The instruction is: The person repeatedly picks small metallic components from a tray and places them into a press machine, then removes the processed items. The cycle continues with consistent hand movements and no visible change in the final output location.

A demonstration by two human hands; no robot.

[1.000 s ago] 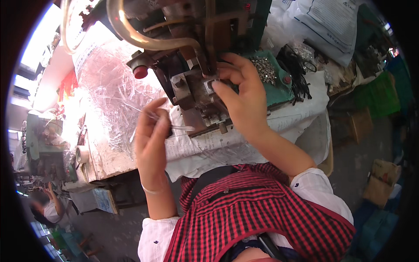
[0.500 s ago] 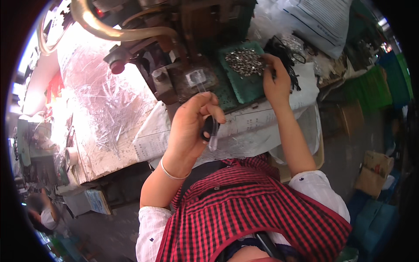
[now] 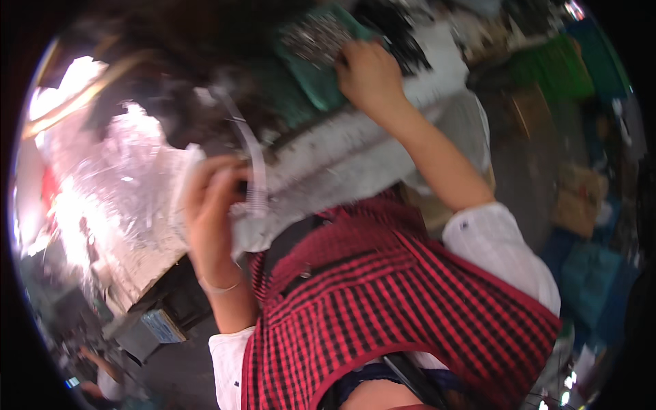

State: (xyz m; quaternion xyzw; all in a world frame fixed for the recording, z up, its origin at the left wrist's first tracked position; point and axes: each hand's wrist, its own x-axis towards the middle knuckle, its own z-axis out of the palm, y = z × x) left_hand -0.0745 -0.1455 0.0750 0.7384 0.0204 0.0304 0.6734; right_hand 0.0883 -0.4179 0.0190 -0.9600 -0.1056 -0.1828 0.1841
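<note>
My left hand point(image 3: 213, 201), smeared by motion, is curled round a small black thing point(image 3: 242, 188) whose kind I cannot tell. Just right of its fingers hangs a clear, narrow plastic strip point(image 3: 255, 160), running from the dark machine down to a ribbed lower end. Whether the fingers touch the strip is unclear. My right hand point(image 3: 372, 78) reaches over the right side of a green tray point(image 3: 320, 96). Its fingers are bent in at the pile of small shiny metal pieces point(image 3: 314, 37); anything between the fingertips is hidden.
A heap of clear plastic strips point(image 3: 113, 205) covers the table's left part. Black cords point(image 3: 403, 44) lie beyond the tray. A pale sheet point(image 3: 355, 140) lines the table front. At right stand a green crate point(image 3: 547, 75) and a cardboard box point(image 3: 579, 201). Another person point(image 3: 106, 376) is at far lower left.
The view has swung, shifting the table and tray up and left. My left hand has drawn left, away from the strip's upper part. My right hand stays at the tray, its fingers more bent.
</note>
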